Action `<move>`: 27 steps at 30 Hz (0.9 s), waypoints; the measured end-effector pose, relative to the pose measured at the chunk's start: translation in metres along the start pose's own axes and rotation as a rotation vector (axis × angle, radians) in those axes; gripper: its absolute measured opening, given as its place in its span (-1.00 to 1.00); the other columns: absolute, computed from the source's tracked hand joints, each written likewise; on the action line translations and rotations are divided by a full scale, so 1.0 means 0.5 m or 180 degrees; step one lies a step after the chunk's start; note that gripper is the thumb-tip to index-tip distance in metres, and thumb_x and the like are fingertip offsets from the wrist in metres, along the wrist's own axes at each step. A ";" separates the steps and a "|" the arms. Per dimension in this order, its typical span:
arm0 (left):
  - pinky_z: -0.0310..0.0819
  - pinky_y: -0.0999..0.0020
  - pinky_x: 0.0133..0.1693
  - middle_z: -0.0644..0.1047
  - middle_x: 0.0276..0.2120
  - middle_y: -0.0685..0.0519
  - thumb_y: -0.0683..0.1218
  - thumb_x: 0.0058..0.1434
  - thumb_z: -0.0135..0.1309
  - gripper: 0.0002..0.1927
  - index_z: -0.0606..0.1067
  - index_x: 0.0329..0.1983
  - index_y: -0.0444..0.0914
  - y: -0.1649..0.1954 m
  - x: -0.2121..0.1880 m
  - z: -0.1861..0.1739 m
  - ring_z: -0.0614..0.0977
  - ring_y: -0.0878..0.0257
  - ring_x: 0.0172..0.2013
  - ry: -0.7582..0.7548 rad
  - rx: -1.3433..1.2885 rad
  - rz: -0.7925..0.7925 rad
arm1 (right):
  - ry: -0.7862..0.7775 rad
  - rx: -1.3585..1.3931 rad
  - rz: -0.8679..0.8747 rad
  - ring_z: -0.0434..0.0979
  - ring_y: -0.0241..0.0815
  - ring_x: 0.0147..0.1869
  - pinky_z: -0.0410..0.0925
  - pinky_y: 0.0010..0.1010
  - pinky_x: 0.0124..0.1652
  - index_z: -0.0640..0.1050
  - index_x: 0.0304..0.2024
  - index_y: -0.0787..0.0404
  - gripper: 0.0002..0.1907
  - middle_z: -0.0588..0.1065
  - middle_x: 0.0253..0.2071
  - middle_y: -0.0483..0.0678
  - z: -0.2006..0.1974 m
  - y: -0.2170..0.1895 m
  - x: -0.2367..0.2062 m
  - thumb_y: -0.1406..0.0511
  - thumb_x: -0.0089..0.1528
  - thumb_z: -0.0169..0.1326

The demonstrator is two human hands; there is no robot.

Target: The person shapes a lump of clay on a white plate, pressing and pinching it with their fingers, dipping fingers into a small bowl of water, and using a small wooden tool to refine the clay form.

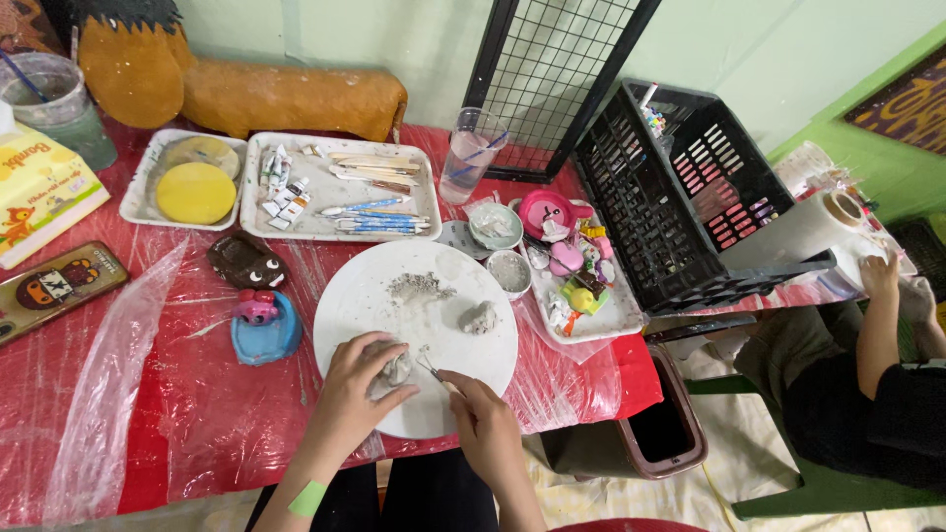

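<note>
My left hand (360, 379) curls over a grey lump of clay (394, 369) on the near part of the white plate (414, 305) — fingers wrapped round it from the left and above, gripping it rather than resting on it. The lump sits just right of my left knuckles and just left of my right fingertips, so it lies squarely between the two hands, the left one being the nearer and the only one touching it with skin.

My right hand (483, 414) is pinched shut on a thin modelling tool (432, 370). The tool's long axis slants up and to the left from my fingers, its tip meeting the lump's right flank.

Beyond my fingers, further up the plate, lie a scatter of clay crumbs (419, 287) and a small clay ball (480, 317), both well apart from either hand. Left of my left hand a blue dish with a pink figure (261, 320) stands on the red table (197, 424) — and far to the right another person's arm (877, 325) rests by a roll of film (803, 232).
</note>
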State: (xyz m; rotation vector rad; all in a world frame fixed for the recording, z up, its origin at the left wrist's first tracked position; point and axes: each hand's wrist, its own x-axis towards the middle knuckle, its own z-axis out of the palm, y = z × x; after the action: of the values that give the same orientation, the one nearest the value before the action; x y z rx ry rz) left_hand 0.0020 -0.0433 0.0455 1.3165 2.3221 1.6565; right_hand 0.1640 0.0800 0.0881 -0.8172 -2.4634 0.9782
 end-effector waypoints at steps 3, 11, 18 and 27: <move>0.34 0.09 0.10 0.54 0.09 0.03 0.08 0.03 0.35 -0.34 0.49 0.20 -0.19 0.003 -0.011 -0.009 0.50 0.10 0.11 -0.0033 0.0309 -0.0067 | -0.0313 0.0087 -0.0144 0.56 -0.20 -0.44 0.41 -0.37 -0.38 0.63 0.08 0.05 -0.65 0.61 -0.30 0.05 -0.017 -0.003 0.010 0.39 0.27 0.04; 0.19 0.08 0.16 0.61 0.08 0.13 0.14 0.00 0.33 -0.40 0.55 0.12 -0.10 -0.007 -0.004 -0.021 0.55 0.18 0.12 0.0014 0.0576 0.0161 | -0.0501 0.0267 0.0223 0.50 -0.20 -0.50 0.37 -0.37 -0.40 0.65 -0.01 0.11 -0.75 0.57 -0.42 0.05 -0.007 -0.018 0.006 0.38 0.31 0.03; 0.38 0.12 0.10 0.59 0.10 -0.01 0.02 0.09 0.31 -0.39 0.48 0.22 -0.23 -0.030 -0.008 -0.021 0.60 0.05 0.07 0.0166 0.0319 0.0208 | -0.0213 -0.0046 0.0288 0.49 0.06 -0.55 0.32 -0.24 -0.46 0.66 -0.04 0.07 -0.78 0.50 -0.54 0.16 0.028 -0.068 0.022 0.34 0.33 0.04; 0.46 0.14 0.09 0.58 0.09 -0.06 -0.08 0.04 0.36 -0.41 0.52 0.17 -0.26 -0.053 0.007 -0.019 0.59 0.00 0.07 0.0349 0.0176 0.0200 | -0.0031 -0.0252 0.0090 0.58 0.23 -0.34 0.36 0.02 -0.35 0.63 -0.09 0.08 -0.81 0.57 -0.42 0.17 0.068 -0.080 0.054 0.31 0.32 0.01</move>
State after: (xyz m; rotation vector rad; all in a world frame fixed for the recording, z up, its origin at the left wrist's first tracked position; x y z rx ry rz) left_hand -0.0208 -0.0513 0.0307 1.3554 2.4280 1.7372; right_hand 0.1104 0.0565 0.0962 -0.8767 -2.5196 0.9012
